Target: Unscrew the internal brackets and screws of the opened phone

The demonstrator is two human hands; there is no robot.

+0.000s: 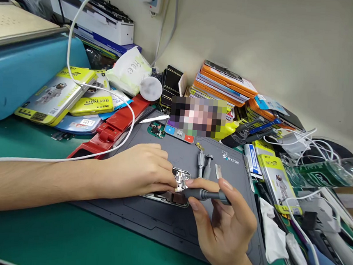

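An opened smartphone (180,197) lies on a dark grey work mat (156,225), with its circuit board and inner parts showing. My left hand (148,169) rests over it from the left and hides much of it. Its fingers are curled, thumb and forefinger close together at the inner parts; what they pinch, if anything, is hidden. My right hand (227,223) grips a grey precision screwdriver (205,194) between thumb and fingers. The screwdriver lies nearly level, its tip end at the phone beside my left fingertips. Two more grey screwdrivers (201,164) lie just behind the phone.
A red clamp-like holder (111,131) and yellow battery boxes (59,95) sit left. A white cable (130,124) crosses over my left forearm. Behind the mat stand orange boxes (226,85) and a partly blurred phone (179,133). Right are a green-labelled bottle (321,174) and tangled cables.
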